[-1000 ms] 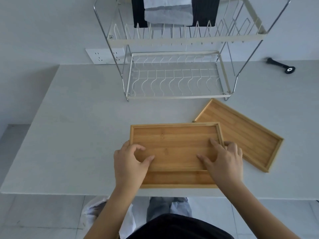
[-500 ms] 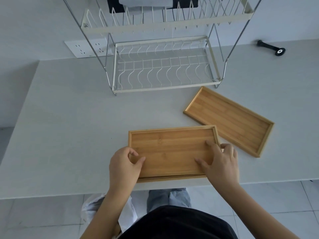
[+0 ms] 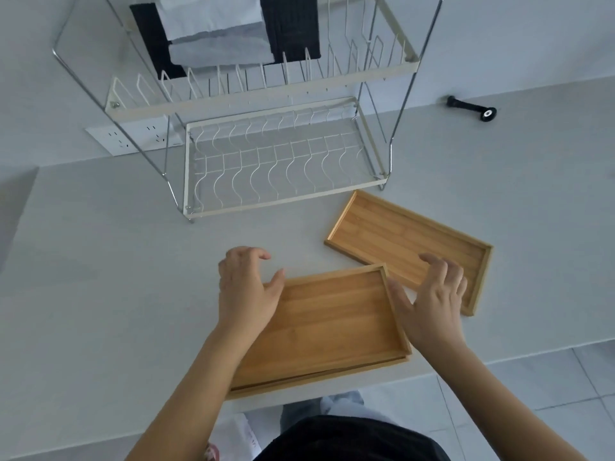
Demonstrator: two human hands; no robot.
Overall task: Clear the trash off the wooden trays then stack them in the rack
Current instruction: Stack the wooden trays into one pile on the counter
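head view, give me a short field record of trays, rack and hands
near trays: two stacked wooden trays at the table edge, no trash visible
far tray: single tray flat on table, no trash visible
rack: two-tier wire rack, lower tier holds nothing
left hand: open at the stack's left end
right hand: open at its right end, over the far tray

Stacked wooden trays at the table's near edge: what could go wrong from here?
1. The two stacked rectangular wooden trays sit offset, by the grey table's near edge; a nudge could slide one off.
2. The left hand and right hand flank the stack with open fingers; lifting both trays by the top one could drop the lower.
3. The right hand hovers over the third wooden tray and may knock it.
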